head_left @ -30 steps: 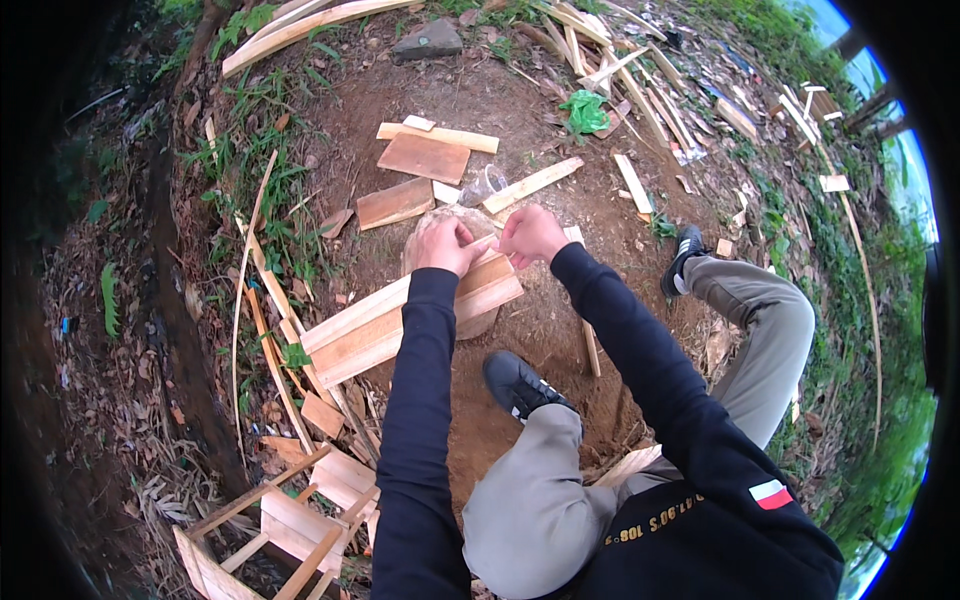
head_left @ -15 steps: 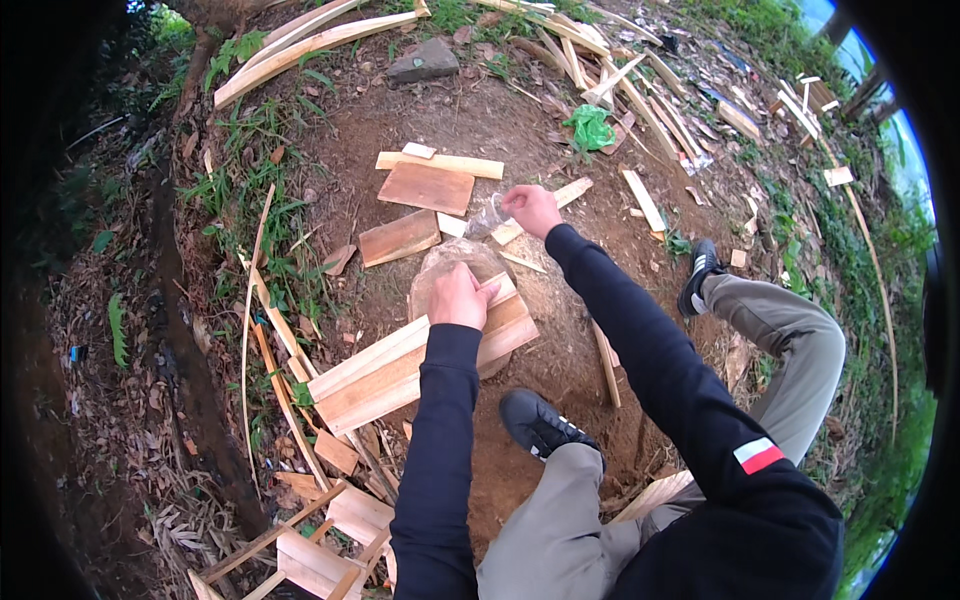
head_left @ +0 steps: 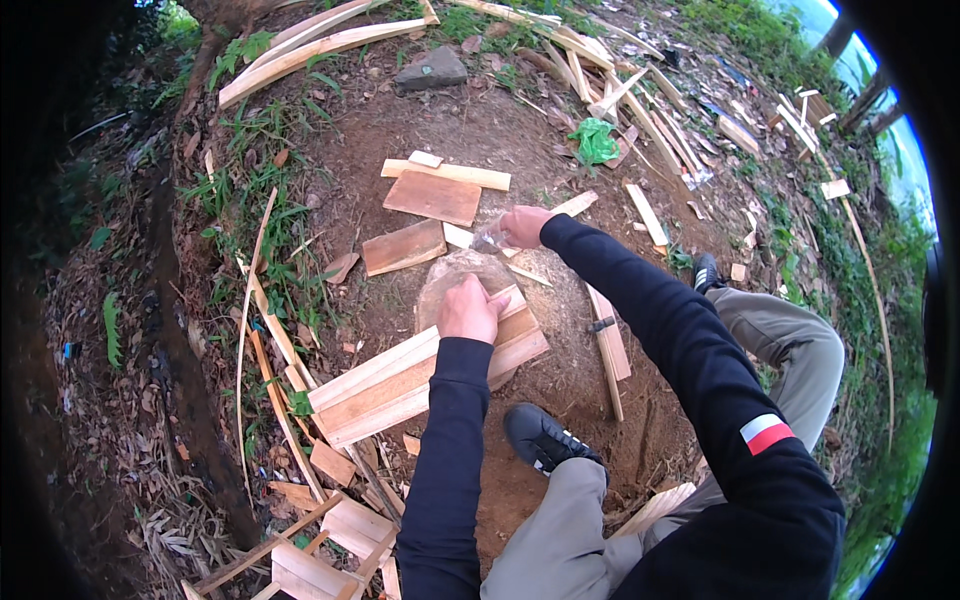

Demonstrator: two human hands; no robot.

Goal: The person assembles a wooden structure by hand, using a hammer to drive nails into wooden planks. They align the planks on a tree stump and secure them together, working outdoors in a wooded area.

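Note:
My left hand is closed over the upper edge of a piece made of several pale planks. Its thumb and finger are pressed together, and what lies between them is too small to make out. The planks slant across a round wooden stump, their left end jutting past it. Beyond the stump, my right hand is closed at a crumpled clear plastic bag; its fingertips are partly hidden. The bag's contents cannot be made out.
A hammer lies against a plank right of the stump. Brown boards lie beyond it. A grey stone and a green plastic bag are farther off. Slatted wooden frames stand at the lower left. My shoe is near the stump.
My right hand has moved down and slightly left onto the clear bag. The left hand stays at the planks. The view has shifted slightly, and the hammer now shows beside my right arm.

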